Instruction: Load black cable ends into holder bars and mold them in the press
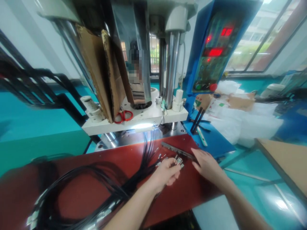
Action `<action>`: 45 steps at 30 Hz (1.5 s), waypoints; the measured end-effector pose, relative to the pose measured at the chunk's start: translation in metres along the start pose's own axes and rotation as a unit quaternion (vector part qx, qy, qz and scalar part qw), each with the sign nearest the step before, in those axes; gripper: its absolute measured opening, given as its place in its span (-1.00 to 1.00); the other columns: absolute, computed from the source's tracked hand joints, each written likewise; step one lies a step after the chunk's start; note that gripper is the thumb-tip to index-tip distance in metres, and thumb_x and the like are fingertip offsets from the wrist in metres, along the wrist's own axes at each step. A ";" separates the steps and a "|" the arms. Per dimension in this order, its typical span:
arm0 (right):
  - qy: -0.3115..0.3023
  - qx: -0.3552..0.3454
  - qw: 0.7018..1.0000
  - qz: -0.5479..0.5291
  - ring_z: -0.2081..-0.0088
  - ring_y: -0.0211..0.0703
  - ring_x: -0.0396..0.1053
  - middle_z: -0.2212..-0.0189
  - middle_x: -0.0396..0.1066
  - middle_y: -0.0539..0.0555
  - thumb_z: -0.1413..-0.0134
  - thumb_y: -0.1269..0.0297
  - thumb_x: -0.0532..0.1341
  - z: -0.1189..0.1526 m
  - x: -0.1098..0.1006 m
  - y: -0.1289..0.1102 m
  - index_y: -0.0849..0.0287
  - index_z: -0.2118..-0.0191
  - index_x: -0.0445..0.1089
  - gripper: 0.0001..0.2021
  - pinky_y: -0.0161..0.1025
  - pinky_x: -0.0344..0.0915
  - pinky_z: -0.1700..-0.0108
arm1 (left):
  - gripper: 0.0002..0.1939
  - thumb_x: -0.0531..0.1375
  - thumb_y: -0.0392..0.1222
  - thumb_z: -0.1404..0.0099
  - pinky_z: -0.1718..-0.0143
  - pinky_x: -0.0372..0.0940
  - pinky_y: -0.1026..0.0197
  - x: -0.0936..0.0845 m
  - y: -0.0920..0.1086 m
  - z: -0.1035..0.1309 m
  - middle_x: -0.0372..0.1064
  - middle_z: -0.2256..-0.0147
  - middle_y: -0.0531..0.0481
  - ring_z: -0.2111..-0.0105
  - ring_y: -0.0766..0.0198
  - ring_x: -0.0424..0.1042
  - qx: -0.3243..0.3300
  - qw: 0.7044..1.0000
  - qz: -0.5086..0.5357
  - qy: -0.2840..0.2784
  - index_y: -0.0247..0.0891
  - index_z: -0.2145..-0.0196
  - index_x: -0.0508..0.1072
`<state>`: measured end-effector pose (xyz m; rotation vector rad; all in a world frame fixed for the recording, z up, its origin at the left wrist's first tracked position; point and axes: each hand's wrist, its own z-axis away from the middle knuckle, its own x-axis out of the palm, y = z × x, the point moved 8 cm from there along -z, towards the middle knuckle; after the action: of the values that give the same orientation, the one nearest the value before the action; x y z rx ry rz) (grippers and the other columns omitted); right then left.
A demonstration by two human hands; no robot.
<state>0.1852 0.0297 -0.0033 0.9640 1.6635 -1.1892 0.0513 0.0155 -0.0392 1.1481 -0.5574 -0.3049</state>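
My left hand [166,172] is closed around a small bunch of metal cable connectors [178,161] over the red-brown work surface [187,188]. Its fingers curl under, so part of what they hold is hidden. My right hand [206,164] has its fingers and thumb on the right end of a narrow dark metal bar [175,148]. Black cables [134,183] run from the lower left towards my left hand. More loose cable ends with small pale tips [160,156] lie just behind that hand.
A press with a white plate [134,124] stands behind the work surface. Red-handled scissors [124,117] and cardboard [96,70] rest on it. A blue control box [203,48] stands at right, with a cutter knife [202,136] below. A cable coil [64,179] lies at left.
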 end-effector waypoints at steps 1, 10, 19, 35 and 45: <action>-0.014 -0.005 0.995 0.095 0.10 0.12 0.30 0.15 0.38 0.30 0.03 0.51 0.04 0.004 0.000 0.001 0.33 0.03 0.28 -0.62 0.01 0.19 0.10 | -0.83 0.09 -0.16 -0.09 0.79 -0.25 0.41 -0.002 0.001 0.000 0.16 0.65 0.19 0.81 0.55 -0.08 0.004 1.000 -0.006 0.010 -0.23 0.44 0.11; -0.127 0.068 0.988 0.060 0.44 -0.11 0.36 0.50 0.36 0.10 0.13 0.48 0.00 0.032 0.014 -0.011 0.19 0.42 0.18 -0.90 -0.27 0.11 0.44 | -0.91 0.09 -0.23 -0.10 0.53 0.08 0.35 -0.007 0.009 0.006 0.17 0.55 0.16 0.58 0.43 0.15 0.123 0.960 -0.236 0.086 -0.25 0.44 0.18; 0.052 0.216 0.800 -0.557 0.82 -0.46 -0.05 0.71 0.14 -0.20 0.09 0.28 0.13 0.057 0.032 0.008 0.19 0.12 0.20 -0.67 -0.45 -0.16 0.78 | -0.85 0.11 -0.16 -0.08 0.61 0.05 0.35 0.003 0.006 0.009 0.15 0.54 0.14 0.64 0.44 0.15 0.095 0.959 -0.257 0.074 -0.26 0.48 0.20; 0.125 0.265 0.724 -0.624 0.78 -0.44 -0.05 0.76 0.07 -0.17 -0.07 0.01 0.06 0.063 0.048 -0.029 0.17 -0.07 0.19 -0.51 -0.45 -0.06 0.77 | -0.82 0.24 -0.20 0.11 0.81 -0.25 0.38 0.008 -0.015 -0.004 0.04 0.80 0.21 0.84 0.52 -0.08 -0.065 0.997 -0.048 -0.005 -0.34 0.56 0.33; 0.111 0.284 0.728 -0.613 0.78 -0.47 -0.02 0.74 0.14 -0.14 -0.05 0.01 0.07 0.062 0.048 -0.032 0.20 -0.09 0.19 -0.47 -0.47 -0.05 0.75 | -0.87 0.21 -0.24 0.12 0.79 -0.28 0.37 0.008 -0.011 0.000 0.00 0.79 0.21 0.83 0.54 -0.09 -0.061 0.996 -0.056 0.020 -0.35 0.57 0.36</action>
<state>0.1522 -0.0331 -0.0494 0.1643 2.2303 -2.6566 0.0586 0.0068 -0.0474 1.0671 -0.4349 -0.4062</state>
